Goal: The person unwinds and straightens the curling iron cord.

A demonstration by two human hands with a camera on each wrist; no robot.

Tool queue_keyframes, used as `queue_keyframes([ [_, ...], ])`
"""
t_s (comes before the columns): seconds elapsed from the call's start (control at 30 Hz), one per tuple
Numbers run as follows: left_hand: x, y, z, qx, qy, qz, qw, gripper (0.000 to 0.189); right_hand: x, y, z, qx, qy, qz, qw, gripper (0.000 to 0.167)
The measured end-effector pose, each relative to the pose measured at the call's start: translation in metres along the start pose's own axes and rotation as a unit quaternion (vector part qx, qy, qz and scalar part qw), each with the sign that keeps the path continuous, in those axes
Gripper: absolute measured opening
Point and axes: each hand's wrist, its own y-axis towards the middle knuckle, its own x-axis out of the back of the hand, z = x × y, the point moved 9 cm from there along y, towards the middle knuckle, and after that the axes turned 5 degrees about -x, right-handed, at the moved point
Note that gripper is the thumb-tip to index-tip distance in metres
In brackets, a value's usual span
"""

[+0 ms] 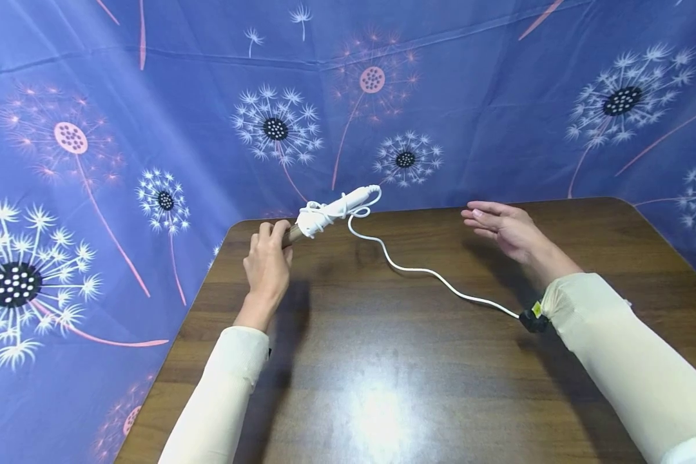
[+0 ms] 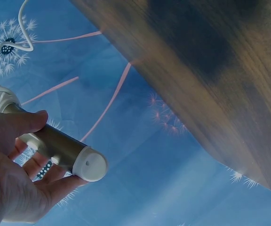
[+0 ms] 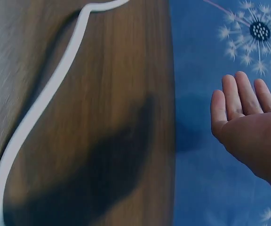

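Observation:
My left hand (image 1: 268,263) grips a white-handled curling iron (image 1: 339,207) by its brownish metal barrel, above the far left part of the table. In the left wrist view, thumb and fingers lie round the barrel (image 2: 65,147), whose white rounded end cap (image 2: 90,165) sticks out past them. White cord (image 1: 417,269) is wound about the handle, and a loose length runs right to a black plug (image 1: 533,320) beside the right sleeve. The right hand (image 1: 513,233) is held over the far right of the table, fingers extended, holding nothing; its palm shows in the right wrist view.
A brown wood-grain table (image 1: 383,354) lies below both hands, with a bright glare patch near its front. Right behind its far edge hangs a blue cloth (image 1: 470,116) printed with dandelions, which also runs along the left side.

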Motion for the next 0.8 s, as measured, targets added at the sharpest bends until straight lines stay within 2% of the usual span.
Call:
queue_keyframes([
  [0.13, 0.000, -0.001, -0.001, 0.002, 0.004, 0.008, 1.0000, 0.042, -0.015, 0.011, -0.002, -0.001, 0.008, 0.013, 0.9999, 0.021],
  [0.3, 0.002, 0.000, -0.002, 0.000, 0.005, 0.007, 1.0000, 0.043, -0.031, 0.025, -0.003, 0.000, -0.012, 0.003, 0.9999, 0.022],
  [0.6, 0.003, -0.002, -0.005, -0.013, 0.001, 0.004, 0.9999, 0.044, -0.055, 0.035, -0.004, 0.002, -0.013, 0.017, 0.9998, 0.025],
  [0.8, 0.003, -0.005, -0.007, -0.015, -0.001, 0.001, 0.9999, 0.044, -0.067, 0.041, -0.007, -0.001, -0.046, 0.011, 0.9989, 0.039],
])
